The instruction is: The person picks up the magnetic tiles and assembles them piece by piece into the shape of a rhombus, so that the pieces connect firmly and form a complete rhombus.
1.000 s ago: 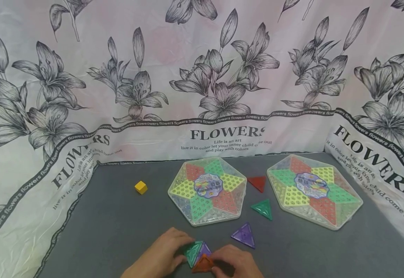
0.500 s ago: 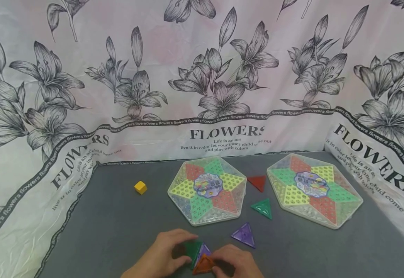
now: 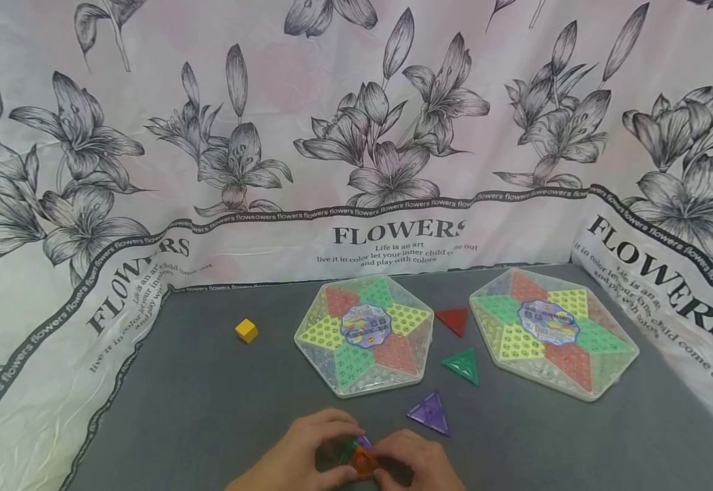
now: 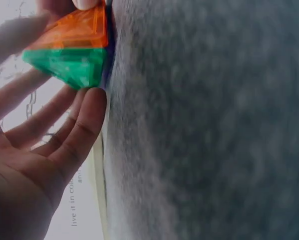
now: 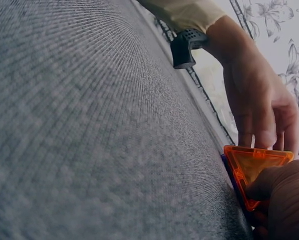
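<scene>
At the near edge of the grey mat [image 3: 209, 409], about mid-width, I've got both hands on a small cluster of triangle tiles. My left hand [image 3: 307, 453] curls round the green tile [image 4: 69, 65], fingers cupped behind it, thumb side hidden in the head view. My right hand [image 3: 414, 464] pinches the orange tile [image 5: 252, 170], thumb on its face; a fingertip also shows at the top of the left wrist view. Orange and green meet along one edge, tilted up off the mat like two sides of a little pyramid, w/ a purple tile under them — only a sliver of it shows, so I can't tell if it lies flat.

To do this step well, I'd judge: keep the green one steady w/ the left fingers as a backstop, and let the right hand tip the orange face in until the edges line up corner to corner. Light pressure only — squeezing could pop the seam open or skid the base tile on the cloth.

Farther up the mat lie a loose purple triangle [image 3: 430, 413], a green triangle [image 3: 463, 366] and a red triangle [image 3: 453, 320], all apart from each other, between two hexagonal game boards [image 3: 365, 335] [image 3: 554, 333]. A yellow cube [image 3: 247, 331] sits alone toward the far left corner. Flower-print cloth [image 3: 356, 136] walls the mat on three sides.
</scene>
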`<state>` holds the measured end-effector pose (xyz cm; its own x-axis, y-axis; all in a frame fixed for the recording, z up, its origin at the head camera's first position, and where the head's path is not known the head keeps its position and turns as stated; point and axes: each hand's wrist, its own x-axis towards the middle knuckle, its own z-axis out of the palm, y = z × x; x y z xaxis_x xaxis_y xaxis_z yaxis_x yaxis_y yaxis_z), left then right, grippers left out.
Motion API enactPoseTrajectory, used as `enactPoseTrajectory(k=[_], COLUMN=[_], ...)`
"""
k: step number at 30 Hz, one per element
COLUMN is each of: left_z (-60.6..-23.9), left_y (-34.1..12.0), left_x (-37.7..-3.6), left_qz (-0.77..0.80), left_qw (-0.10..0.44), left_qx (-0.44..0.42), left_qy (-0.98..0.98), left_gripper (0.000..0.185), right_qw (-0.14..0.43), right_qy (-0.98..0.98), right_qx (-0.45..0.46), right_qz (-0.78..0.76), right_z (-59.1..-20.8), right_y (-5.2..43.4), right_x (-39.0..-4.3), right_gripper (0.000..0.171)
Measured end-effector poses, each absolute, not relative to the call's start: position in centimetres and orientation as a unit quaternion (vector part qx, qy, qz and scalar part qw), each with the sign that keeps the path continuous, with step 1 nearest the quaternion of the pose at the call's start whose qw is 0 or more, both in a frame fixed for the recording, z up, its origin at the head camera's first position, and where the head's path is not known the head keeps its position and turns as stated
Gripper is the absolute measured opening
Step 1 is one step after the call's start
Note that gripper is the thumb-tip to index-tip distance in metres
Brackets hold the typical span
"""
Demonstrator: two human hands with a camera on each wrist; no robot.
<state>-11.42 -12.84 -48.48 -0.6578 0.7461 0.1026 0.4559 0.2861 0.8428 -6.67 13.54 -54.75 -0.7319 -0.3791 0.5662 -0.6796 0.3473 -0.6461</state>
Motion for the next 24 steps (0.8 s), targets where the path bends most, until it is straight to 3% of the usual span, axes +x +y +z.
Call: enactPoseTrajectory(k=[5, 18, 24], left_z=[-48.8, -47.7, -47.7], left_y=[-12.4, -11.9, -12.6], left_x=[-11.4, -11.0, -11.1], left_qz=[0.438, 0.362, 0.347], left_qw=[0.125, 0.121, 0.078], left_qx=[0.391, 0.346, 0.341], left_qy=[0.800, 0.857, 0.870], left_gripper=[0.034, 0.048, 0.038], right_qw=[0.155, 0.140, 0.143], right_qy=[-0.805, -0.817, -0.816], right_qx=[0.328, 0.313, 0.322], right_qz=[0.470, 0.463, 0.458], right_z=[-54.5, -54.4, -54.5], right_y=[13.6, 13.6, 13.7], right_x=[-6.6, -6.6, -6.7], right_gripper=[0.042, 0.034, 0.034])
